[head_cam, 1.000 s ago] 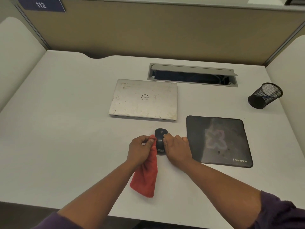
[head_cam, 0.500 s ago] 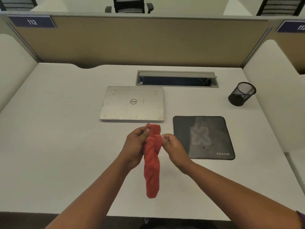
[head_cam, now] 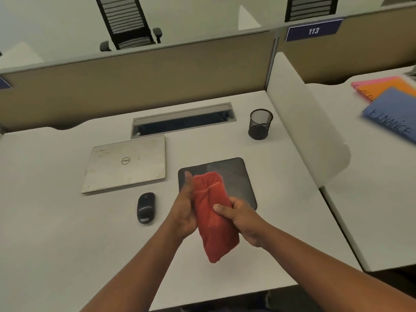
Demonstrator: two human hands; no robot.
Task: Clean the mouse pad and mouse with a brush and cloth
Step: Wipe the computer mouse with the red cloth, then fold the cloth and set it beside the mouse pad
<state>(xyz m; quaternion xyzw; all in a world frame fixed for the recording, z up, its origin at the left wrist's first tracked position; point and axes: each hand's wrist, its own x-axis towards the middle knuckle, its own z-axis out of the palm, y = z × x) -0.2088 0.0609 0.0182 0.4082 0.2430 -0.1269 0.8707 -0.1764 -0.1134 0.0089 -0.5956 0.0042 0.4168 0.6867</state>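
Note:
A red cloth (head_cam: 213,217), folded into a thick pad, is held up above the desk between both hands. My left hand (head_cam: 183,210) grips its left edge, thumb pointing up. On its right side my right hand (head_cam: 243,220) pinches it. The black mouse (head_cam: 145,207) lies alone on the white desk, left of my hands and apart from them. The dark mouse pad (head_cam: 238,176) lies flat behind the cloth, partly hidden by the cloth and my right hand. No brush is in view.
A closed silver laptop (head_cam: 126,164) lies at the back left. A black mesh pen cup (head_cam: 260,124) stands at the back right, near the cable slot (head_cam: 182,122). A white divider (head_cam: 304,122) bounds the desk on the right; coloured folders (head_cam: 391,102) lie beyond it.
The view has swung to the right. Both hands left the mouse, which now lies on the desk, and lifted the cloth, gathering it from a hanging strip into a folded pad.

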